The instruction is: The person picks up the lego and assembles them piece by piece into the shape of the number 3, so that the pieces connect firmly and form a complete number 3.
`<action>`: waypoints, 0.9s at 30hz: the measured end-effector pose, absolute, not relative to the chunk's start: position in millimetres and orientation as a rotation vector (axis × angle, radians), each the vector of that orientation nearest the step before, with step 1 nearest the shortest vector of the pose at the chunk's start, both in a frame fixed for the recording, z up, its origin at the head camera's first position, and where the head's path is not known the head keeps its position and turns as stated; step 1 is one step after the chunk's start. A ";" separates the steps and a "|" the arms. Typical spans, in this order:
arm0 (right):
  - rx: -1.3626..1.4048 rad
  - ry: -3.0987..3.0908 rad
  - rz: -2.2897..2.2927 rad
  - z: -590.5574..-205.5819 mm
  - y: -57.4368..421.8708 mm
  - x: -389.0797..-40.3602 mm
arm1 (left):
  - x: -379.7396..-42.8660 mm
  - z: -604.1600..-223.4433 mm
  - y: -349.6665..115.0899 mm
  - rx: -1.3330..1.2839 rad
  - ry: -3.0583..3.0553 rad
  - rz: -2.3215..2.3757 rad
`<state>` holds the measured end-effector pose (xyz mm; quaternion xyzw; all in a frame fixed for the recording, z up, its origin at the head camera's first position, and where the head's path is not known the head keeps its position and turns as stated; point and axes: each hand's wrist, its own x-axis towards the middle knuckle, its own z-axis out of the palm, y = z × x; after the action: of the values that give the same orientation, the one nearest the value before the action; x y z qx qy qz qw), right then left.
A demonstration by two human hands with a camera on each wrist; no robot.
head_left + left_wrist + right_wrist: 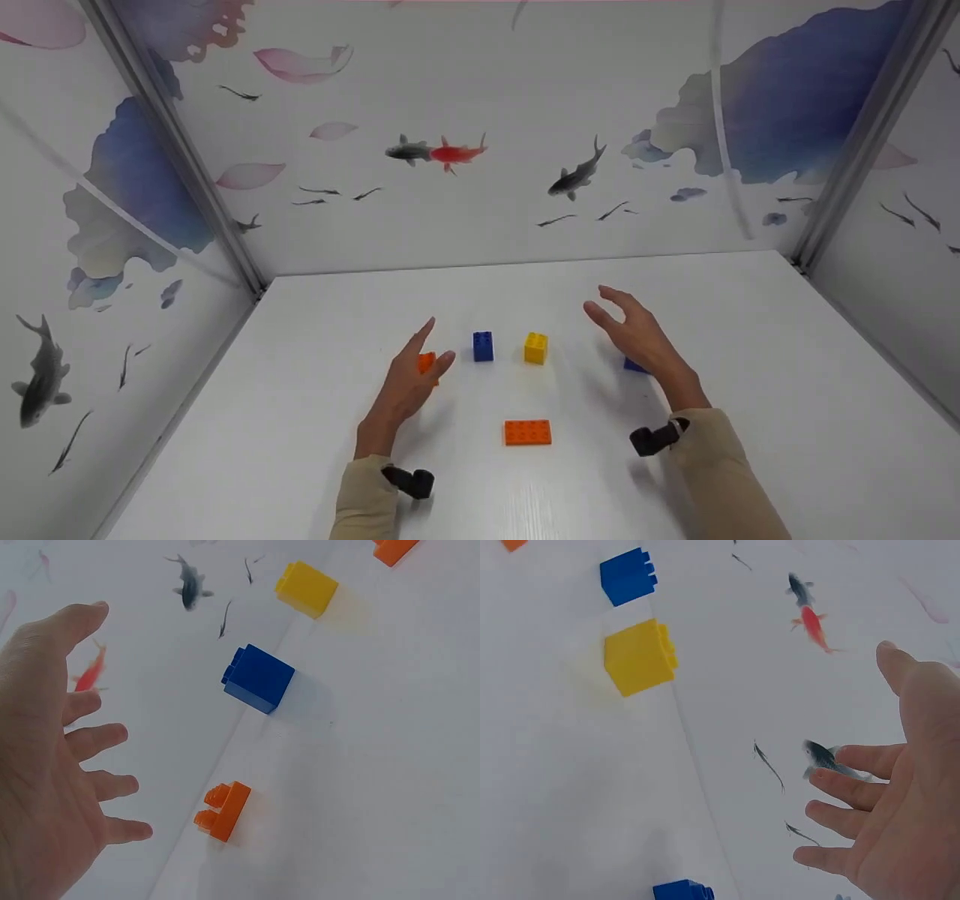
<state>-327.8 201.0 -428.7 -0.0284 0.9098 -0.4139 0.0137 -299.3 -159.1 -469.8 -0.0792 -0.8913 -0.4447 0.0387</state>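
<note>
My left hand point(409, 380) hovers over the table with fingers spread, holding nothing. Beneath it in the head view, partly hidden, is an orange brick point(426, 363), which shows whole as a studded orange block point(225, 811) in the left wrist view. A blue brick point(483, 346) and a yellow brick point(535, 349) stand between the hands. My right hand point(639, 336) is raised at the right, thumb and fingers apart, with nothing in it. Its wrist partly covers a second blue brick point(636, 365). Nearer me lies a flat orange brick point(527, 433) with studs up.
The white table point(300, 420) is bounded by a back wall point(495, 232) and side walls printed with fish and petals. Metal posts point(184, 157) stand at the corners. A small black camera point(412, 482) is worn on each wrist, over beige sleeves.
</note>
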 end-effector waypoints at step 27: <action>-0.018 2.547 -1.878 -465.9 167.8 -339.1 | -293.5 -475.8 -135.2 -0.482 -2.712 -1.619</action>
<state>-339.1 167.8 -465.9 -0.0058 0.8047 -0.5935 -0.0115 -293.5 -135.2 -475.8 -0.1508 -0.8484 -0.5066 -0.0267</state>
